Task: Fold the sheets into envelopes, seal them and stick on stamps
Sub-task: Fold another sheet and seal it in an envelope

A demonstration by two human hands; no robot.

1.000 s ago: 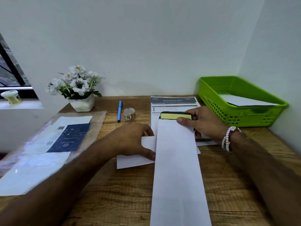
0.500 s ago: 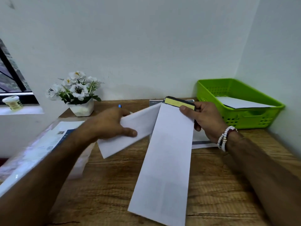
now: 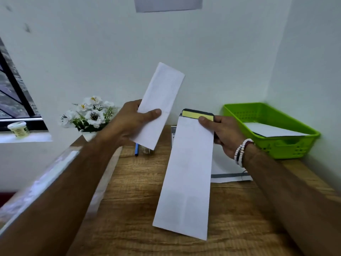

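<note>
A narrow folded sheet [image 3: 162,100], plain white with a faint crease across it, stands tilted in the air above the back of the tabletop [image 3: 138,200], pinched between the thumb and fingers of the left hand [image 3: 134,122]. Just right of it, the right hand [image 3: 225,135] grips the top of a long white envelope [image 3: 188,172], thumb on the paper below its yellow adhesive strip [image 3: 193,115]. The envelope slants down over the wood-grained tabletop; whether its lower edge touches cannot be told. A beaded bracelet [image 3: 241,150] circles the right wrist. Behind it lies a printed sheet [image 3: 228,175]. At the far right, a perforated green plastic basket [image 3: 276,148] holds white paper [image 3: 273,130].
</note>
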